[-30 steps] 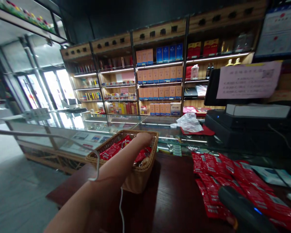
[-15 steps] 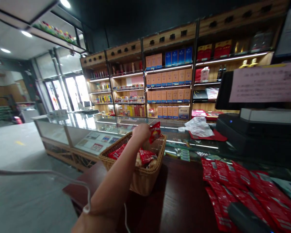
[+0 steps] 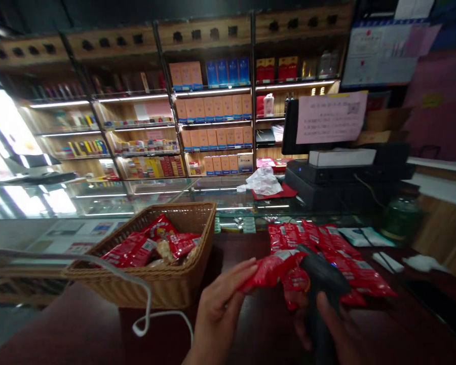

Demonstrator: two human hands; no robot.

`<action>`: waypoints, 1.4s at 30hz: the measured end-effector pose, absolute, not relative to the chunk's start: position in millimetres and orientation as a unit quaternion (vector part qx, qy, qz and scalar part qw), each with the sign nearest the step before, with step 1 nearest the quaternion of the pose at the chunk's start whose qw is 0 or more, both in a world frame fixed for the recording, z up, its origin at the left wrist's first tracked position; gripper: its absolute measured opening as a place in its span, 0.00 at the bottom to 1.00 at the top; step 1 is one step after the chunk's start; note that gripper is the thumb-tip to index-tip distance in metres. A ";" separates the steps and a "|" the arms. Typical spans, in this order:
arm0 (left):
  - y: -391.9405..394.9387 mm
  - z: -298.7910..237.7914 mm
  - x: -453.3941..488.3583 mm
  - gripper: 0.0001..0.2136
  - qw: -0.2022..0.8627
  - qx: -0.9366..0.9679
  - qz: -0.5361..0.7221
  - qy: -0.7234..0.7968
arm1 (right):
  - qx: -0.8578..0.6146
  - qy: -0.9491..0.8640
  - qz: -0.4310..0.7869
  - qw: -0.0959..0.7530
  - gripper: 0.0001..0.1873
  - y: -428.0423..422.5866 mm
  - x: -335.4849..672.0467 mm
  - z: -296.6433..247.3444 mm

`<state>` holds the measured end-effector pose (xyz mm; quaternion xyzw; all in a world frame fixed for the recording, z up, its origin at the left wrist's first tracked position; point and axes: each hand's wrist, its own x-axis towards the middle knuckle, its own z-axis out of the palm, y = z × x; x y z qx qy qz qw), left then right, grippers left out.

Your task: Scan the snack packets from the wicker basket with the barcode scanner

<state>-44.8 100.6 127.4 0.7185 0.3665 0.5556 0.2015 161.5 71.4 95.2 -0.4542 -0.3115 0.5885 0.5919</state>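
Note:
My left hand [image 3: 228, 296] grips one end of a shiny red packet [image 3: 271, 268], stretching it out over the dark tabletop. In my right hand [image 3: 332, 327] is a black barcode scanner [image 3: 323, 276], held by its handle with its head at the far end of that packet. Another red packet [image 3: 296, 281] shows just below the scanner's head. Behind them several flat red packets [image 3: 289, 235] lie in overlapping rows. At the left stands a wicker basket [image 3: 167, 281] holding more red packets [image 3: 131, 248] and some pale, wrapped items [image 3: 165, 251].
A white cable [image 3: 148, 289] loops in front of the basket. Beyond the table is a glass counter [image 3: 228, 197] with crumpled white plastic [image 3: 264, 181]. A monitor [image 3: 292, 129] stands behind, a green jar [image 3: 401, 218] at right. Stocked shelves line the back wall.
My left hand has moved from above the basket rightward, down to the table with a packet. My right hand has come into view with the scanner, which was lying on the packets. The view turned right.

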 end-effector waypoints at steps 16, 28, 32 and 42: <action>79.8 65.1 -26.0 0.30 0.722 0.435 0.418 0.339 | -0.397 -0.174 0.629 0.646 0.21 74.6 155.7 90.4; 81.5 83.0 -28.8 0.18 0.677 0.465 0.380 0.425 | -0.485 -0.218 0.534 0.657 0.39 90.6 171.0 78.3; 84.6 81.1 -29.5 0.14 0.645 0.473 0.409 0.440 | -0.474 -0.247 0.513 0.672 0.30 95.0 178.9 72.3; 111.8 72.7 -29.8 0.21 0.522 0.410 0.567 0.487 | -0.530 -0.356 0.544 0.545 0.37 53.0 182.6 80.5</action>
